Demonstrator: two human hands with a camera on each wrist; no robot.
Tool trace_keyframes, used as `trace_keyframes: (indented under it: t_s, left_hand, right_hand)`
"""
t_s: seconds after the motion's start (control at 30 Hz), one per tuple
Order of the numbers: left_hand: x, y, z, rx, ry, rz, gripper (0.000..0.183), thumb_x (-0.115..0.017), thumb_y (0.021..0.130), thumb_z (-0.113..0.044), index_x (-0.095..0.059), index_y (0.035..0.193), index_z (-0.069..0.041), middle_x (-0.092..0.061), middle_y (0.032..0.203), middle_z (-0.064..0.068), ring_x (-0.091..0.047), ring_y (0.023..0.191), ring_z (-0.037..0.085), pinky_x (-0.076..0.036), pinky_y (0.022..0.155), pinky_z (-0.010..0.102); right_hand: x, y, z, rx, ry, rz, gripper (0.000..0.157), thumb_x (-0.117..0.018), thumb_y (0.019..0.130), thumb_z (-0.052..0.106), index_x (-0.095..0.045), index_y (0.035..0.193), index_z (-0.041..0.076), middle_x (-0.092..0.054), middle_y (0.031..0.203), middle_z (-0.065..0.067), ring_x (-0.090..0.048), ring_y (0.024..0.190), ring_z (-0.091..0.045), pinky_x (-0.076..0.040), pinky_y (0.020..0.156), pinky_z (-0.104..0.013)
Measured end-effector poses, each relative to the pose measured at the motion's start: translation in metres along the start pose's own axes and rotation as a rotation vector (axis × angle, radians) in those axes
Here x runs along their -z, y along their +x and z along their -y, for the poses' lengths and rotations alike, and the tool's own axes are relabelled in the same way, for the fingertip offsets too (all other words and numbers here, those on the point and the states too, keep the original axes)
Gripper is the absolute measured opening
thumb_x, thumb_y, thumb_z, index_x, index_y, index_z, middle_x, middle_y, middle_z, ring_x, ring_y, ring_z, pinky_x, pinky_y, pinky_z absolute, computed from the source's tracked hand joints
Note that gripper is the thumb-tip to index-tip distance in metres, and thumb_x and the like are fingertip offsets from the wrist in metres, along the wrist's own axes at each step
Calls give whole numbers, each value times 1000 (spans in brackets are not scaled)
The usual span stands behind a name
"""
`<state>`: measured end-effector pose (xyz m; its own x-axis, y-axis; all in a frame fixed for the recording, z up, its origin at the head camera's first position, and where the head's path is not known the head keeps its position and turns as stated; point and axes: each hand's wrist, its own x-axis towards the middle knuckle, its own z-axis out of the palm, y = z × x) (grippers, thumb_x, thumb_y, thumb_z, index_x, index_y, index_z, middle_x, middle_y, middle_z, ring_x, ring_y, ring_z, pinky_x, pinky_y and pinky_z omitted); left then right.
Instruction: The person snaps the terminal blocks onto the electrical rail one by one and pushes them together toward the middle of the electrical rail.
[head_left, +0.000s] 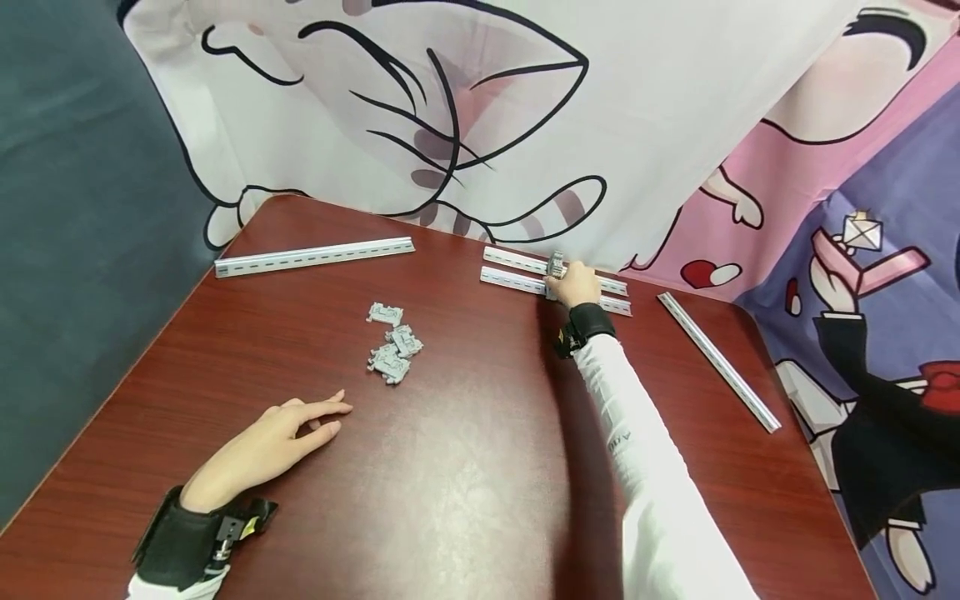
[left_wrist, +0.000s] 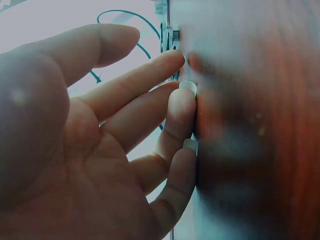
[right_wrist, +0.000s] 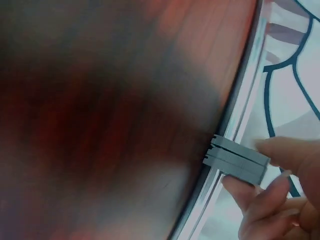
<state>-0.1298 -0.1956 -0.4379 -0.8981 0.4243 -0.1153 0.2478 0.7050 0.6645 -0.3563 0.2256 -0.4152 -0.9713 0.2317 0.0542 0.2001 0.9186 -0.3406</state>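
Observation:
My right hand (head_left: pixel 576 285) is over two parallel slotted metal rails at the back of the table, the front rail (head_left: pixel 513 281) and the back rail (head_left: pixel 513 259). In the right wrist view its thumb and fingers pinch grey terminal blocks (right_wrist: pixel 237 159), slab-like and side by side, sitting across a rail (right_wrist: pixel 247 107). A grey terminal block (head_left: pixel 555 265) shows on the back rail, just beyond the fingers. My left hand (head_left: pixel 266 442) rests loosely on the table with nothing in it, its fingertips (left_wrist: pixel 187 90) at the tabletop. Nearest to it lie several loose grey terminal blocks (head_left: pixel 390 364).
Another slotted rail (head_left: pixel 315 257) lies at the back left of the brown table (head_left: pixel 465 467), and one more rail (head_left: pixel 718 362) lies slanted at the right. A printed cloth (head_left: pixel 637 108) hangs along the table's back edge.

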Motion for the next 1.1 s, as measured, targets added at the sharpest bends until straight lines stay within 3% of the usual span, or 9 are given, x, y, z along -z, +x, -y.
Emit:
trace_keyframes:
  t_s: [0.13,0.3,0.37,0.43,0.5,0.57,0.73,0.87,1.1]
  left_hand:
    - [-2,2,-2,3,-18,18,42,-58,96,-32,-58,134,-17,-53,142,12,-41,73,1,-35,66,23]
    - [-2,1,-4,9,-6,9,40,-59,95,-31,-60,133,-18,-49,144,16,-41,75,1,-35,66,24]
    - [-2,1,-4,13,-5,5,40,-58,95,-32,-59,133,-18,-50,144,17,-41,75,1,-35,66,24]
    - [-2,1,-4,8,-12,12,41,-58,96,-32,-59,133,-17,-49,144,18,-41,75,0,-35,66,24]
    - [-2,0,-3,7,-12,26,42,-58,96,-33,-58,134,-17,-52,142,17,-41,75,0,-35,66,24]
    - [-2,0,-3,14,-11,37,42,-58,96,-34,-58,134,-17,-52,142,17,-42,76,0,-34,66,24]
    - [-2,0,-3,29,3,36,42,-57,96,-37,-59,134,-19,-50,144,16,-43,78,1,-35,68,25]
    - [-2,2,-3,25,7,21,42,-56,96,-37,-59,133,-18,-51,143,16,-43,78,0,-35,67,25]
    - [-2,5,-3,22,23,15,41,-55,97,-36,-58,134,-19,-51,144,15,-41,75,0,-33,67,26]
  right_hand:
    - [9,-7,-27,16,91,-122,48,-56,94,37,-50,55,10,-66,75,-22,-63,74,-39,-47,66,-49]
    - [31,0,-90,-82,61,-210,35,-47,90,26,-47,59,8,-67,87,-28,-65,84,-46,-48,70,-56]
    - [38,3,-119,-121,-11,-171,31,-45,89,23,-54,72,-1,-64,100,-33,-60,96,-51,-47,79,-58]
    - [41,0,-145,-192,-96,-84,39,-44,91,26,-56,97,-11,-54,119,-39,-49,112,-54,-41,91,-60]
    - [43,-6,-167,-275,-162,32,58,-44,94,33,-43,125,-16,-38,133,-43,-35,125,-56,-32,101,-63]
    - [41,-11,-185,-363,-208,151,75,-41,95,43,-24,142,-12,-22,142,-44,-22,134,-56,-22,107,-66]
    - [38,-15,-210,-431,-191,323,87,-28,95,58,-3,151,-3,-1,151,-43,-3,142,-56,-6,110,-71]
    - [43,-13,-214,-406,-175,379,85,-23,94,60,2,152,2,5,152,-41,3,142,-56,-4,110,-71]
    - [47,-17,-211,-334,-163,411,85,-27,96,54,-1,150,-7,3,148,-47,2,140,-60,-5,116,-62]
